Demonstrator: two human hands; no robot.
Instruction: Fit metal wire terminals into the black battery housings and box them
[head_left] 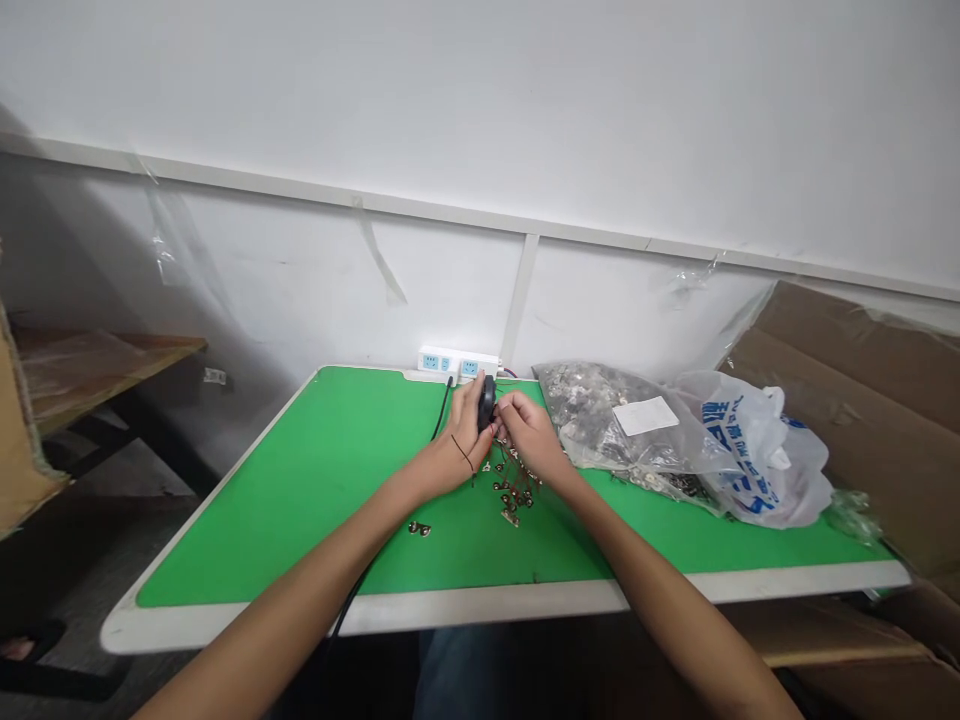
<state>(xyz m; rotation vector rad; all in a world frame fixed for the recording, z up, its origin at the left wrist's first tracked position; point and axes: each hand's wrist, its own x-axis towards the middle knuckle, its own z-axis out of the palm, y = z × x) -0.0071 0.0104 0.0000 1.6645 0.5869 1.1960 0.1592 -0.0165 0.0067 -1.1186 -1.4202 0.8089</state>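
My left hand [463, 432] is closed around a black rounded object [487, 403], held upright above the table; its exact kind does not show. Close against its right side, my right hand [527, 428] pinches something too small to make out, its fingertips near the black object. Below my hands lies a loose pile of small metal snap-like parts [513, 498] with thin reddish wires among them. A similar small part [419, 528] lies apart, near my left forearm.
A white power strip [459, 363] stands against the wall, with a black cable [442, 408] running toward me. At right on the green table [277, 500] sit a clear bag of metal parts [600, 405] and a white plastic bag [757, 450]. Cardboard [862, 400] leans beyond.
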